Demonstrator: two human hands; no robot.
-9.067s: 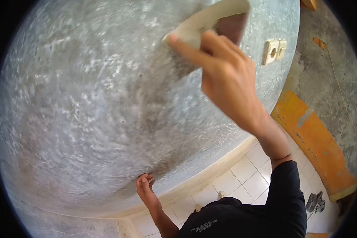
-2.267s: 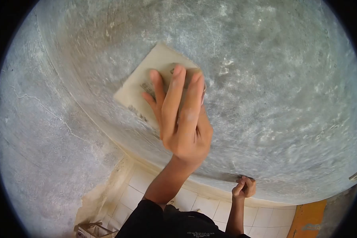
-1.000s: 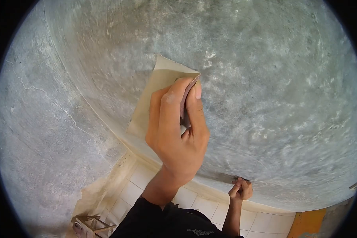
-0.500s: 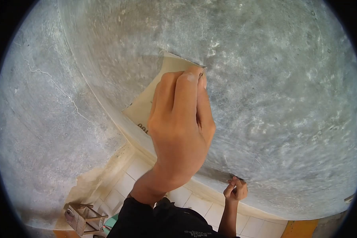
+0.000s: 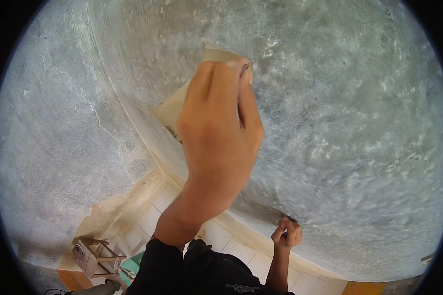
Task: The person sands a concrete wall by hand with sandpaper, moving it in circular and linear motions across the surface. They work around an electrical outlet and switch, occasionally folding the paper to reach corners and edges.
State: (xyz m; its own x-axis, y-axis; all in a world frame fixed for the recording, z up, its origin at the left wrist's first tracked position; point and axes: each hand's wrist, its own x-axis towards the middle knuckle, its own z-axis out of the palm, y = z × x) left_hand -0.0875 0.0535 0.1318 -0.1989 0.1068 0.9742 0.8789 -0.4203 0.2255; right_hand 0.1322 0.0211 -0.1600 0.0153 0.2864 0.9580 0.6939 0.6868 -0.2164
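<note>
My left hand [image 5: 219, 118] is raised in the middle of the view, its back towards me. Its fingers and thumb pinch the upper right edge of a beige sheet of sandpaper [image 5: 171, 112], which lies close against the grey wall [image 5: 330, 128]. Dark printed figures show on the sheet's lower left corner; the hand covers much of the rest. Lower down at the right, my right hand [image 5: 288, 234] is closed near the wall. A small dark shape shows at its fingertips, too small to tell whether it is an object or shadow.
A second wall [image 5: 59, 157], with a long crack, meets this one at a corner on the left. Below stand a small wooden stool [image 5: 98, 258] and a green container [image 5: 130, 268] on the pale tiled floor [image 5: 219, 236]. An orange panel [image 5: 364, 288] shows at bottom right.
My left hand has moved upward in the view with the sandpaper, covering more of it. My right hand has shifted slightly left and stays closed. The view has tilted a little.
</note>
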